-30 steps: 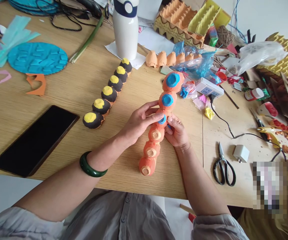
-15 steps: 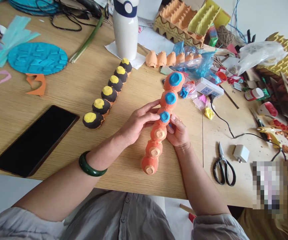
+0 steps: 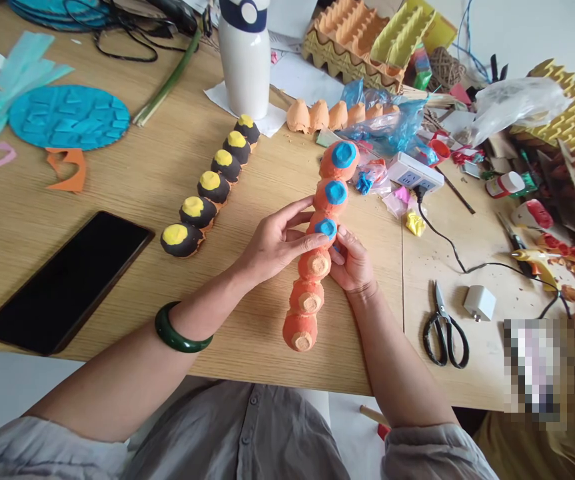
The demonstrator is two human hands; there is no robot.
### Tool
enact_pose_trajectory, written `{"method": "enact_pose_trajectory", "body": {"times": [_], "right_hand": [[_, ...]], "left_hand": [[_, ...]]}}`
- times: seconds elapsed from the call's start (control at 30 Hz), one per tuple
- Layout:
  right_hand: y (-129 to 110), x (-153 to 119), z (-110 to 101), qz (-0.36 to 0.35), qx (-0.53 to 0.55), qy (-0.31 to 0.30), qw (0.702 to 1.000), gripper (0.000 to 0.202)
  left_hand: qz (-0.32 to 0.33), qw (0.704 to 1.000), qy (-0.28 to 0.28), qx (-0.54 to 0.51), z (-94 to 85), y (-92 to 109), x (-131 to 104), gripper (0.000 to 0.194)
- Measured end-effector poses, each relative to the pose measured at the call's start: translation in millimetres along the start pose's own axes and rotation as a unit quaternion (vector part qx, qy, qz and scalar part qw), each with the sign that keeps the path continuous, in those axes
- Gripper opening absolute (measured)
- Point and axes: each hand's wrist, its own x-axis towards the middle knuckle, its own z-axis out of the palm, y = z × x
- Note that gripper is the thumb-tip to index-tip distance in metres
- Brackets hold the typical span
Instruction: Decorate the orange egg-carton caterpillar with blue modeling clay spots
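Observation:
Between both hands is an orange egg carton strip (image 3: 311, 293), a row of joined cups held above the table. The three far cups carry blue clay (image 3: 336, 193) on their tops; the near ones show bare, pale tops. My left hand (image 3: 280, 241) grips the strip's left side, its thumb touching the third blue top. On the other side my right hand (image 3: 352, 263) is closed on the strip, thumb beside that same cup and a bit of blue by the fingers. Left of them lies a black egg carton strip (image 3: 200, 209) with yellow clay tops.
A black phone (image 3: 67, 280) lies at the left, below a blue oval (image 3: 70, 117). Scissors (image 3: 444, 327) and a white plug adapter (image 3: 480, 303) lie at the right. A white bottle (image 3: 244, 67), power strip (image 3: 416, 173) and stacked egg trays (image 3: 352, 40) stand farther back.
My left thumb has shifted slightly toward me, on the lower edge of the third blue top. The orange strip has tilted a little. The whole view has drifted slightly.

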Motion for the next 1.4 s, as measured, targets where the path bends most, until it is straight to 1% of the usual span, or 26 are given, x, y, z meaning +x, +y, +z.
{"method": "enact_pose_trajectory", "body": {"times": [0.1,0.17,0.23,0.3,0.37,0.5,0.67,0.77,0.87,0.97,1.07,1.13,1.27,1.4], "right_hand": [[0.9,0.3,-1.3,0.003,0.011,0.007,1.0,0.066],[1.1,0.3,-1.6,0.001,0.024,0.004,1.0,0.067],[1.0,0.2,-1.1,-0.002,0.035,-0.005,0.999,0.067],[0.9,0.2,-0.4,-0.004,0.04,-0.015,0.999,0.066],[1.1,0.5,-0.1,-0.003,0.035,-0.02,0.999,0.066],[2.4,0.6,-1.2,0.006,0.014,-0.003,1.0,0.06],[2.2,-1.7,-3.9,-0.009,0.051,-0.008,0.999,0.057],[1.9,-1.9,-4.3,-0.015,0.063,0.001,0.998,0.057],[2.4,-0.2,-3.3,-0.01,0.052,0.007,0.999,0.063],[2.3,0.7,-1.5,0.002,0.028,0.022,0.999,0.063],[1.2,-0.5,0.0,0.003,0.019,0.011,1.0,0.063],[0.8,-1.1,0.6,0.003,0.017,0.003,1.0,0.063],[1.6,0.1,1.3,0.009,0.007,0.019,1.0,0.063],[2.4,1.7,3.0,0.0,0.004,0.014,1.0,0.063]], "left_hand": [[0.0,1.0,-0.029,0.0,-3.7,1.4,1.0,0.091],[-0.003,0.999,-0.052,-0.008,-5.9,3.6,1.7,0.086],[-0.009,0.998,-0.059,-0.012,-6.8,5.4,2.1,0.081],[-0.01,0.999,-0.051,-0.012,-6.5,5.6,2.3,0.081],[-0.006,0.999,-0.037,-0.009,-5.5,3.9,2.5,0.086],[0.0,1.0,-0.015,0.0,-3.4,-0.4,2.6,0.09],[-0.007,0.999,-0.036,-0.027,-2.9,2.7,2.0,0.088],[-0.005,0.998,-0.05,-0.034,-4.2,4.3,2.3,0.087],[-0.001,0.998,-0.049,-0.03,-5.7,2.1,2.9,0.089],[-0.007,0.999,-0.036,-0.028,-6.3,-0.6,3.2,0.089],[-0.012,0.999,-0.029,-0.035,-5.8,0.0,3.3,0.092],[-0.016,0.999,-0.03,-0.041,-5.5,1.8,3.3,0.092],[-0.019,0.998,-0.044,-0.045,-5.9,4.0,3.1,0.087],[-0.03,0.998,-0.052,-0.033,-5.9,2.4,2.6,0.095]]}}
